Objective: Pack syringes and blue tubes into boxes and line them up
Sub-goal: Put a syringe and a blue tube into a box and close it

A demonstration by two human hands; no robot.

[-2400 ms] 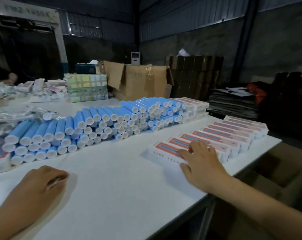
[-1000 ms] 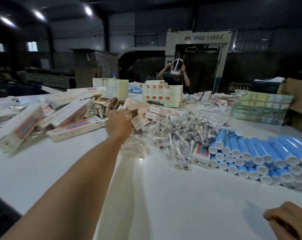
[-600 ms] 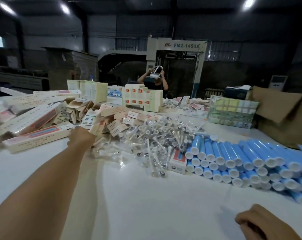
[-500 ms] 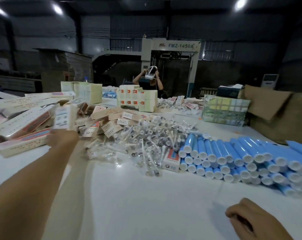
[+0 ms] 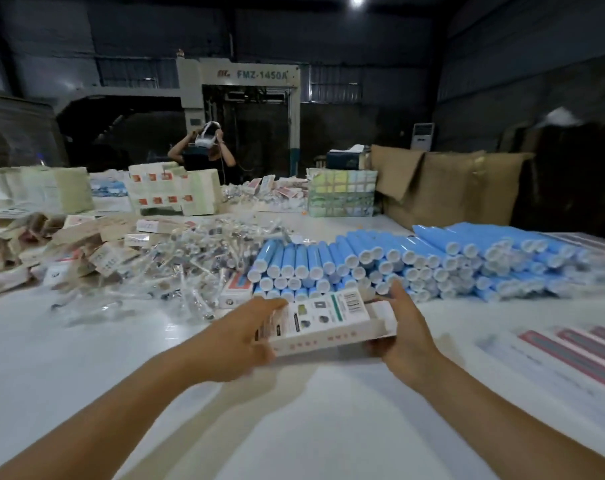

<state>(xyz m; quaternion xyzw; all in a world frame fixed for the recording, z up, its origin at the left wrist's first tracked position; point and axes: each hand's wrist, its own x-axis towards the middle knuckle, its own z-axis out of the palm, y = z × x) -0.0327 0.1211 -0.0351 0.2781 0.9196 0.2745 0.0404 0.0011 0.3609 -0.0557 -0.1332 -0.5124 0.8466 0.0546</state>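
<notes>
Box (image 5: 323, 323), a light, thin carton likely to crush under pressure, is held above the worktop (image 5: 86, 358) before the blue tubes (image 5: 415, 261). Left hand (image 5: 238, 337) and right hand (image 5: 403, 327) grip opposite ends; ends appear the soundest hold.

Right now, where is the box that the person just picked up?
In the head view the box is held above the table, centre frame, between the left hand and right hand, just in front of the blue tubes.
</notes>
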